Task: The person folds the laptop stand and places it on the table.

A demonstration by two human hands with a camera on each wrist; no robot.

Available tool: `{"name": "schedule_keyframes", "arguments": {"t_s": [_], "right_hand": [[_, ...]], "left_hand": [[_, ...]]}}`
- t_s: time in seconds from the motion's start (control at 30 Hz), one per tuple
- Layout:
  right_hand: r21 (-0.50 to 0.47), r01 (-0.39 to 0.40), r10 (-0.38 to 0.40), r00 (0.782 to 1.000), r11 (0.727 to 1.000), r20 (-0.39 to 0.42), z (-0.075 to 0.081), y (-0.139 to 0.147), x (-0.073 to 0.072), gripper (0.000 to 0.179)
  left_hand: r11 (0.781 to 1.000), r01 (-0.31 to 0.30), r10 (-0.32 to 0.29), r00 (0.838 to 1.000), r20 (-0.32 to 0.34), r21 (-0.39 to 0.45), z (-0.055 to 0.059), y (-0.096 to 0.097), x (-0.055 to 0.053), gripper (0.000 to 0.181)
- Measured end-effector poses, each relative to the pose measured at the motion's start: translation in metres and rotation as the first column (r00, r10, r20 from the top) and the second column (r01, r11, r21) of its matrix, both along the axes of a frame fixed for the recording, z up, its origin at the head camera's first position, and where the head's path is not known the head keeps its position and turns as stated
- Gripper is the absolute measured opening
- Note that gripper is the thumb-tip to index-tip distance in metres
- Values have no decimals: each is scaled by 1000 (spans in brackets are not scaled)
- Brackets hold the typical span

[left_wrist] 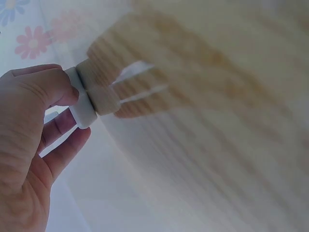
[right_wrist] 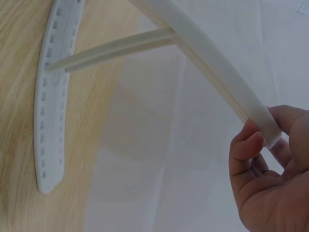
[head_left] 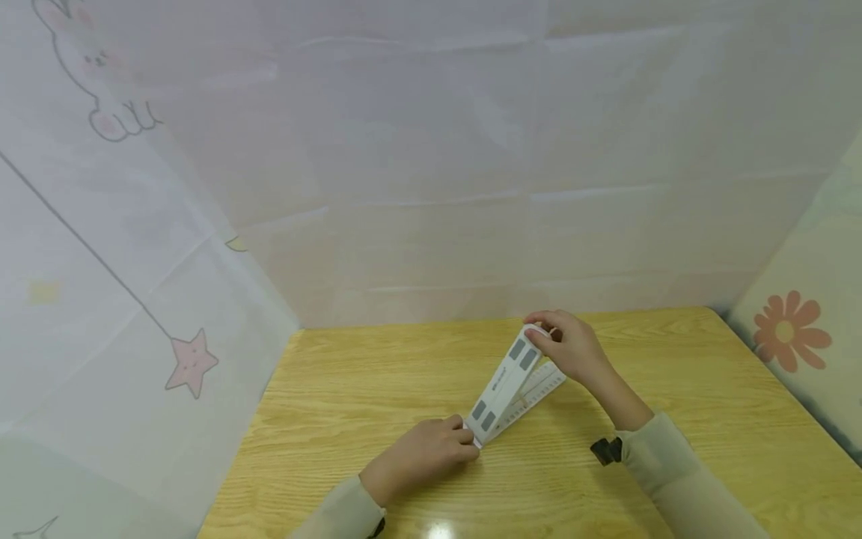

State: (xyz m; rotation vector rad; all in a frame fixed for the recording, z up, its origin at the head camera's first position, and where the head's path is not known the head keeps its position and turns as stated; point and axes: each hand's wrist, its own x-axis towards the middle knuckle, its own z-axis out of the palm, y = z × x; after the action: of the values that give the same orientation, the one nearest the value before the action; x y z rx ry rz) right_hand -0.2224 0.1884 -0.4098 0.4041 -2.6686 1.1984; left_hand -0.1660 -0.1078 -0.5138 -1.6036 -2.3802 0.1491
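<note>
A white folding laptop stand (head_left: 500, 385) is partly spread over the wooden table. Its upper arm, with grey pads on the face, tilts up to the right, while the slotted lower arm (right_wrist: 50, 111) lies along the tabletop. A thin strut (right_wrist: 116, 46) bridges the two arms in the right wrist view. My left hand (head_left: 431, 453) grips the near, hinged end, where the white end piece (left_wrist: 84, 104) sits between thumb and fingers. At the raised far end, my right hand (head_left: 572, 348) pinches the tip of the upper arm between thumb and fingers.
The wood-grain table (head_left: 337, 374) extends around the stand on both sides. Pale fabric (head_left: 417, 187) hangs behind it and at both sides, printed with a star (head_left: 192, 363) and a flower (head_left: 784, 332). A small black piece (head_left: 606, 451) is at the right sleeve cuff.
</note>
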Motion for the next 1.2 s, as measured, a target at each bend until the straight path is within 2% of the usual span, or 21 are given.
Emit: {"name": "schedule_keyframes", "arguments": {"t_s": [0.23,0.4,0.57,0.8,1.03,1.2], "right_hand": [[13,33,-33,999,999,13,2,-3,5,26],[-4,44,-44,999,999,31,2,-4,7,26],[-45,34,-32,999,998,41,0,-1,8,30],[-96,-20,28,996,995,82,-3,4,7,32],[-163,-55,83,981,985,174,-1,9,2,34],[-190,-63,101,975,980,196,-3,10,-1,34]], "left_hand": [[999,-41,40,999,36,29,0,-7,-11,10],[997,-52,48,996,76,52,0,-10,-14,11],[998,-55,52,997,64,42,0,-10,-13,11],[998,-60,58,997,49,37,-1,-10,-10,10],[993,-103,98,992,77,54,3,-7,-4,8],[992,-112,108,992,67,59,3,-6,-3,7]]}}
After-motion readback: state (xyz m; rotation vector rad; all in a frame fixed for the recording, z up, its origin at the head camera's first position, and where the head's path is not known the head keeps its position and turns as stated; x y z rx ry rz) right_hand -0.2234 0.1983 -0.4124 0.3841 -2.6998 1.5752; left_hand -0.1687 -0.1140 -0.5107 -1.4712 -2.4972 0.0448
